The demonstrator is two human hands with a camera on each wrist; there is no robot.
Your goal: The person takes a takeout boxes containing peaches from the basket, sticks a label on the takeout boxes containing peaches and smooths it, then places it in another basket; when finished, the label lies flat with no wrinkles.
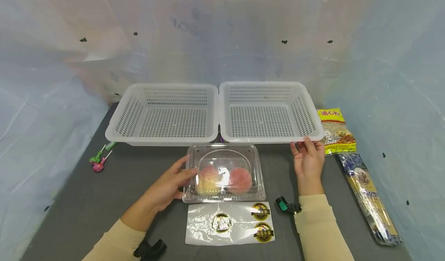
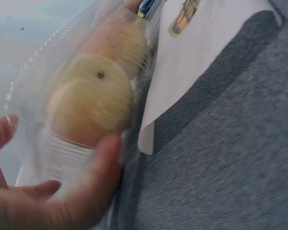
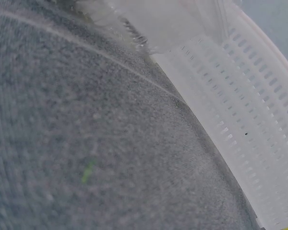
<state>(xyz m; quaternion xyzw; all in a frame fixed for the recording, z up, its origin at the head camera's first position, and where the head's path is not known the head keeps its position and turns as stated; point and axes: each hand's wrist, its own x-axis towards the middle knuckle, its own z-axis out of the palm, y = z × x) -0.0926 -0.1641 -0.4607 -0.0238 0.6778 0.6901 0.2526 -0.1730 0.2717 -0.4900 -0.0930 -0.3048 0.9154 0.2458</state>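
Observation:
A clear plastic clamshell box (image 1: 224,154) with two red-and-yellow apples (image 1: 240,179) inside lies in front of the baskets. My left hand (image 1: 170,185) holds it by its left side, thumb over the lid's edge. In the left wrist view the apples (image 2: 91,100) show through the ribbed plastic, and the fingers (image 2: 105,167) curve around the box corner. My right hand (image 1: 309,164) grips the front right rim of the right white basket (image 1: 271,140), a fingertip over the edge. The right wrist view shows that basket's slotted wall (image 3: 230,110), but not the hand.
Left of it stands a second white basket (image 1: 163,140). A sticker sheet (image 1: 205,224) lies before the box. To the right are a yellow pasta bag (image 1: 335,131) and a long noodle pack (image 1: 368,199). Lollipops (image 1: 99,164) lie at the left. Plastic sheeting surrounds the grey table.

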